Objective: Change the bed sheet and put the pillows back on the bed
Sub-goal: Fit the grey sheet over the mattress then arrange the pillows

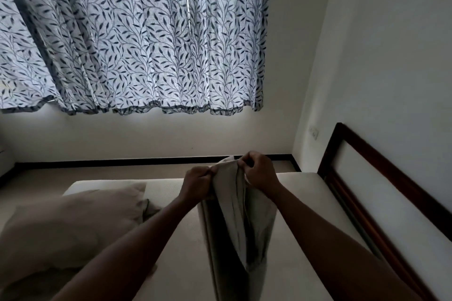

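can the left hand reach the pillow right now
Probably, once it lets go: the left hand pinches the sheet, but the pillow lies close on its left with nothing between.

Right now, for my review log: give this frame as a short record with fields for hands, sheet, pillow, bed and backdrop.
left hand: grips the top edge of the sheet
right hand: pinches the same edge, close beside the left hand
sheet: light, folded, hanging over the mattress
pillow: lies on the mattress, left side
headboard: dark wood frame, right
curtain: leaf print, drawn, far wall
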Demonstrator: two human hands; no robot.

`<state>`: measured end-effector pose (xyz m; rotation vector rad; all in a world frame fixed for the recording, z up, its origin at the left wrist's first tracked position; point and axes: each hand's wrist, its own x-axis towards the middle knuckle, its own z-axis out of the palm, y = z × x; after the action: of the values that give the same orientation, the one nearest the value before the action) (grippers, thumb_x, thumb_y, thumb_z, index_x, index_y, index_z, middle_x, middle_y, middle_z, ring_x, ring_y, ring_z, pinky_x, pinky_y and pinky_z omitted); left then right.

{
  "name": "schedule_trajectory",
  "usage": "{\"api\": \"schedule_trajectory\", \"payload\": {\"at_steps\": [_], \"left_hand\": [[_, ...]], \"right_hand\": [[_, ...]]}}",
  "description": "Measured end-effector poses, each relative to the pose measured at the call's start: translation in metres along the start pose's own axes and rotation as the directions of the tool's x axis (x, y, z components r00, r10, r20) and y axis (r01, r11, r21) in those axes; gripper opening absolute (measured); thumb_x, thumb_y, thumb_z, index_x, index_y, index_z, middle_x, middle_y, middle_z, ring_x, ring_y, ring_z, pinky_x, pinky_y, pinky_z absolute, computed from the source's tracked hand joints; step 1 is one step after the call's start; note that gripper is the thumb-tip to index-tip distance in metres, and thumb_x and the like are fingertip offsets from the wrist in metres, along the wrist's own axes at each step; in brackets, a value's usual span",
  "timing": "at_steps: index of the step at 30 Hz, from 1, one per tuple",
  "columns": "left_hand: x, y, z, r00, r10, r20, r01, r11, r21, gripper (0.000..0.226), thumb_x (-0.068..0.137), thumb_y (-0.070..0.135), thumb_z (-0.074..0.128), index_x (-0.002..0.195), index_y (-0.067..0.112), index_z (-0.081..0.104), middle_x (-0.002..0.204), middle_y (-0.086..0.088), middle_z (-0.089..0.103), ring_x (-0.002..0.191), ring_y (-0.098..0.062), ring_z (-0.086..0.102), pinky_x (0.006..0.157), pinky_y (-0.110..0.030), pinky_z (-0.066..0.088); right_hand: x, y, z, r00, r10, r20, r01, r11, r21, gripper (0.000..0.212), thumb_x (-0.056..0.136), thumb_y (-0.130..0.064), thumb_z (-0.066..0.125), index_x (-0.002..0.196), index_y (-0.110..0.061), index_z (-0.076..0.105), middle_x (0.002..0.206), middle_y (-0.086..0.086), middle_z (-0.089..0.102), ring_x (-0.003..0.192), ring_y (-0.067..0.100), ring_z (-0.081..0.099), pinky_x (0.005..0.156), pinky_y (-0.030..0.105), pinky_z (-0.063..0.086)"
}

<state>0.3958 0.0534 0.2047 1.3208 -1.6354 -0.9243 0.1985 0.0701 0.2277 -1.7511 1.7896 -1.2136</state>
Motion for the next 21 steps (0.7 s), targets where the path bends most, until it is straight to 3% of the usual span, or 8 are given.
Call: {"api": "schedule_trajectory", "payload": {"at_steps": [3, 5, 9, 12, 16, 21], "left_hand": [[0.015, 0.008, -0.019, 0.993, 0.116, -0.018, -0.113, 0.986, 0.126, 0.043, 0.094, 0.017, 0.060, 0.052, 0.016, 0.053, 0.047, 0.012, 0.043, 0.047, 0.003, 0.042, 0.047, -0.025, 0.033], [0.023, 0.016, -0.030, 0.977, 0.205, -0.053, -0.191, 0.960, 0.203, 0.036, 0.090, 0.028, 0.055, 0.060, 0.008, 0.053, 0.051, 0.007, 0.046, 0.054, 0.000, 0.043, 0.054, -0.032, 0.036], [0.031, 0.035, -0.045, 0.943, 0.315, -0.110, -0.275, 0.920, 0.280, 0.039, 0.088, 0.037, 0.048, 0.062, 0.008, 0.052, 0.056, -0.007, 0.057, 0.060, -0.010, 0.052, 0.058, -0.037, 0.038], [0.032, 0.032, -0.048, 0.940, 0.325, -0.107, -0.287, 0.920, 0.268, 0.039, 0.089, 0.038, 0.048, 0.062, 0.010, 0.052, 0.060, -0.011, 0.060, 0.063, -0.015, 0.056, 0.061, -0.039, 0.042], [0.028, 0.031, -0.045, 0.944, 0.307, -0.123, -0.277, 0.937, 0.213, 0.037, 0.087, 0.037, 0.048, 0.072, 0.007, 0.065, 0.063, -0.009, 0.063, 0.066, -0.016, 0.059, 0.064, -0.040, 0.046], [0.019, 0.036, -0.045, 0.952, 0.256, -0.166, -0.232, 0.961, 0.151, 0.032, 0.084, 0.031, 0.052, 0.065, 0.005, 0.056, 0.056, 0.005, 0.046, 0.059, -0.007, 0.043, 0.055, -0.036, 0.036]], "right_hand": [[0.009, -0.015, -0.003, 0.999, -0.008, -0.038, 0.008, 1.000, 0.002, 0.015, 0.088, -0.021, 0.076, 0.077, -0.021, 0.066, 0.067, -0.009, 0.062, 0.059, -0.003, 0.053, 0.059, 0.008, 0.036], [0.014, -0.025, -0.004, 0.999, 0.001, -0.051, 0.001, 0.999, 0.036, 0.014, 0.091, -0.023, 0.073, 0.079, -0.020, 0.066, 0.069, -0.008, 0.064, 0.062, -0.001, 0.054, 0.061, 0.011, 0.040], [0.021, -0.041, -0.003, 0.999, 0.000, -0.053, 0.007, 0.991, 0.132, 0.019, 0.096, -0.025, 0.068, 0.080, -0.014, 0.066, 0.073, 0.004, 0.069, 0.067, 0.018, 0.064, 0.069, 0.038, 0.057], [0.015, -0.044, 0.001, 0.999, 0.036, -0.020, -0.030, 0.971, 0.236, 0.021, 0.098, -0.024, 0.063, 0.079, -0.017, 0.065, 0.078, 0.013, 0.071, 0.068, 0.027, 0.068, 0.070, 0.052, 0.060], [0.005, -0.052, 0.000, 0.998, 0.056, -0.012, -0.049, 0.942, 0.331, 0.028, 0.099, -0.030, 0.063, 0.080, -0.010, 0.065, 0.077, 0.017, 0.070, 0.066, 0.023, 0.066, 0.068, 0.049, 0.062], [-0.001, -0.069, -0.006, 0.998, 0.050, 0.030, -0.058, 0.903, 0.427, 0.028, 0.100, -0.030, 0.063, 0.077, -0.013, 0.062, 0.072, 0.007, 0.063, 0.064, 0.016, 0.062, 0.058, 0.035, 0.058]]}}
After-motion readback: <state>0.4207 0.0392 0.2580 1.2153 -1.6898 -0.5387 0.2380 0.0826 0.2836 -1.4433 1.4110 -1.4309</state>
